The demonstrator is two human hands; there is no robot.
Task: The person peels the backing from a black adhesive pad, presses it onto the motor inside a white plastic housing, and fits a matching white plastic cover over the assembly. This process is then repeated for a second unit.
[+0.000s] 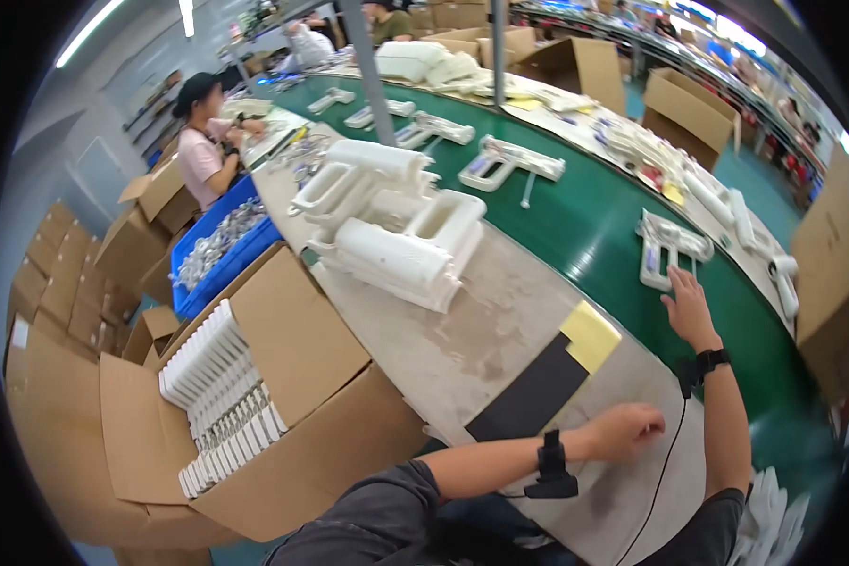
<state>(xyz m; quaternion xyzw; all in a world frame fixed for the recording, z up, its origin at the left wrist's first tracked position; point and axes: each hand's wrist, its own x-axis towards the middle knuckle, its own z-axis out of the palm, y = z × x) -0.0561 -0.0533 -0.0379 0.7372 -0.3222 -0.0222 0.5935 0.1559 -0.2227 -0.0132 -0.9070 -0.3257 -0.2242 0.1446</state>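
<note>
Worn on a person's head and slightly left of centre, a wide fisheye camera faces down and ahead. The left hand [623, 432] and right hand [690, 309] appear close below it, while the pale worktable [524, 302] and green belt [590, 255] recede into the distance, straight edges bending toward the border.

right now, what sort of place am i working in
Probably a factory assembly line: white gun-shaped housings lie spaced along a long green belt, a blue bin holds many small parts, and an open cardboard box is packed with rows of white pieces.
</note>
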